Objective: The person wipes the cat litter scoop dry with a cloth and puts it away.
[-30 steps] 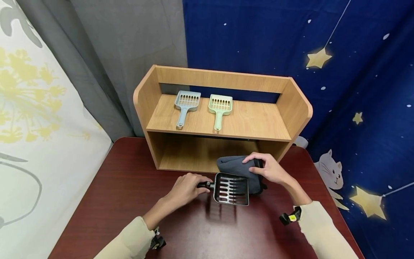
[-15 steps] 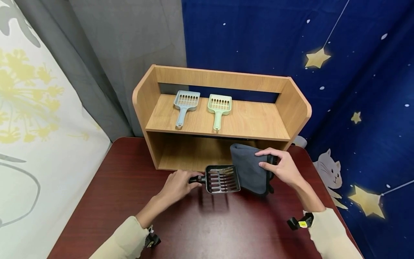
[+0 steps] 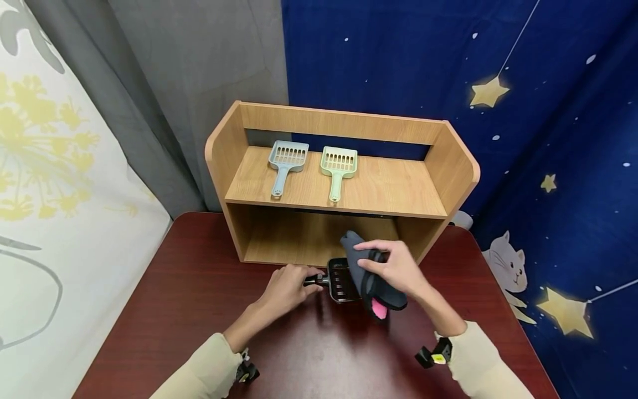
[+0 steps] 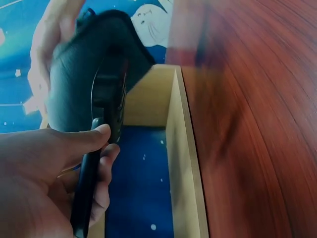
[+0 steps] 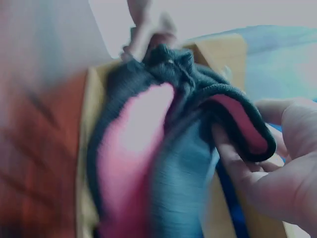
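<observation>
My left hand point(image 3: 286, 288) grips a black litter scoop point(image 3: 340, 282) by its handle, above the table in front of the shelf. A folded dark grey cloth point(image 3: 355, 266) with black edging hangs from my right hand point(image 3: 399, 269), which pinches it between thumb and fingers. The cloth overlaps the right part of the scoop's slotted head, hiding it. In the left wrist view the handle point(image 4: 85, 198) lies between thumb and fingers, the cloth point(image 4: 74, 94) wrapping close behind the head. Pink lining point(image 5: 131, 144) shows on the cloth in the right wrist view.
A two-tier wooden shelf point(image 3: 399, 185) stands at the back of the dark red table point(image 3: 199, 310). On its upper tier lie a blue-grey litter scoop point(image 3: 282, 172) and a light green litter scoop point(image 3: 336, 180). Curtains hang behind and at both sides.
The cloth swung right off the scoop, then came back left over the scoop's head with my right hand, its pink side now showing. The scoop shifted left, then back right.
</observation>
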The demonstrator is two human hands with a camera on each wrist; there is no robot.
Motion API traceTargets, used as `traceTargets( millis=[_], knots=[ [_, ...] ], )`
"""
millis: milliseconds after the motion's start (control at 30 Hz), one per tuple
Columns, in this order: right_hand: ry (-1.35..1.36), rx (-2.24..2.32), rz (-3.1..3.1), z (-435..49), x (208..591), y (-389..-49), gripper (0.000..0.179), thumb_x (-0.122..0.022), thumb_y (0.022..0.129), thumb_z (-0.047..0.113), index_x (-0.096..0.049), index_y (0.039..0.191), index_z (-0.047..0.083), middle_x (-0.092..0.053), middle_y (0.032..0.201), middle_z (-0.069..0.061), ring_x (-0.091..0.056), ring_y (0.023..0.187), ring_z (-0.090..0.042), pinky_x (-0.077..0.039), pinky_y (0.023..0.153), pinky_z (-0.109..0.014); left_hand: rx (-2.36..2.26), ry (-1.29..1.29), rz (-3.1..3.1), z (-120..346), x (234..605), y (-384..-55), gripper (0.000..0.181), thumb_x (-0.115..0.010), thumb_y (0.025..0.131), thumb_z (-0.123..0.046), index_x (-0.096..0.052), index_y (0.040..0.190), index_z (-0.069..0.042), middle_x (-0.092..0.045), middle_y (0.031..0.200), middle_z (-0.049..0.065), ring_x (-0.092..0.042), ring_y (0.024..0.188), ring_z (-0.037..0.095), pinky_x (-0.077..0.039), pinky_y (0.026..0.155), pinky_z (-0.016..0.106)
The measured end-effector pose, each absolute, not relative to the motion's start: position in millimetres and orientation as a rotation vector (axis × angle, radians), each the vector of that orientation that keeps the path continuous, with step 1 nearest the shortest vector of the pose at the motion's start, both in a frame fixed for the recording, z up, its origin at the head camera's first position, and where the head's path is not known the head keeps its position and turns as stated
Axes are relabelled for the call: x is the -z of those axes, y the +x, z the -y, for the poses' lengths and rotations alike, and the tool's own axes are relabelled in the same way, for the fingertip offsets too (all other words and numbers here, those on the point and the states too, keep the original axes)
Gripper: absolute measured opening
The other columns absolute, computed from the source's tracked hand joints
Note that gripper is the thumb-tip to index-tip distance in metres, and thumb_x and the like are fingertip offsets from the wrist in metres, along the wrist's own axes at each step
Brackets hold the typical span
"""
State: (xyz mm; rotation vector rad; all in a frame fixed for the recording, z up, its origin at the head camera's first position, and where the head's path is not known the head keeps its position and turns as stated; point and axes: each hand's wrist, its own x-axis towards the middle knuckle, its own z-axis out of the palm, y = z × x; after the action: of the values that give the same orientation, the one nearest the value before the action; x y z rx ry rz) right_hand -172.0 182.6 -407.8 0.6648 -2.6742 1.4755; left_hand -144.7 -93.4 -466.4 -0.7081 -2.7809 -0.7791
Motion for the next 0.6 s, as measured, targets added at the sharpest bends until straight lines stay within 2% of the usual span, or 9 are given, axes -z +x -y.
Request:
traceTargets(
  millis=[167,267,467,600],
  knots=[
    [0.646,-1.269,2.739,-156,420,-171,0.029,-0.088,0.086,0.017,-0.084,0.115,0.021,-0.08,0.115,-0.006,-0.072,0.114,-0.024,-0.056,0.093,-0.039,0.792,-0.741,2.739,79,466,-144,0.021,-0.088,0.087,-0.025,-0.083,0.107,-0.019,-0.081,0.098,-0.005,-0.065,0.068,0.008,-0.051,0.056,0.032],
    [0.621,-1.213,2.76,-149,422,-169,0.028,-0.087,0.086,0.017,-0.084,0.114,0.02,-0.08,0.114,-0.006,-0.072,0.115,-0.027,-0.056,0.094,-0.045,0.802,-0.731,2.734,75,466,-142,0.018,-0.088,0.088,-0.025,-0.082,0.104,-0.02,-0.08,0.094,-0.006,-0.062,0.065,0.006,-0.052,0.057,0.032],
    [0.653,-1.082,2.824,-151,421,-170,0.025,-0.085,0.085,0.012,-0.084,0.11,0.014,-0.081,0.108,-0.007,-0.073,0.107,-0.025,-0.056,0.087,-0.043,0.816,-0.698,2.731,75,465,-141,0.015,-0.087,0.088,-0.027,-0.081,0.101,-0.021,-0.079,0.093,-0.008,-0.063,0.069,0.009,-0.054,0.059,0.037],
    [0.725,-0.925,2.884,-156,418,-173,0.022,-0.085,0.085,0.012,-0.085,0.108,0.012,-0.081,0.106,-0.008,-0.074,0.106,-0.028,-0.055,0.089,-0.047,0.826,-0.69,2.738,77,464,-141,0.014,-0.087,0.088,-0.028,-0.08,0.097,-0.021,-0.077,0.089,-0.008,-0.062,0.068,0.009,-0.052,0.058,0.036]
  ],
)
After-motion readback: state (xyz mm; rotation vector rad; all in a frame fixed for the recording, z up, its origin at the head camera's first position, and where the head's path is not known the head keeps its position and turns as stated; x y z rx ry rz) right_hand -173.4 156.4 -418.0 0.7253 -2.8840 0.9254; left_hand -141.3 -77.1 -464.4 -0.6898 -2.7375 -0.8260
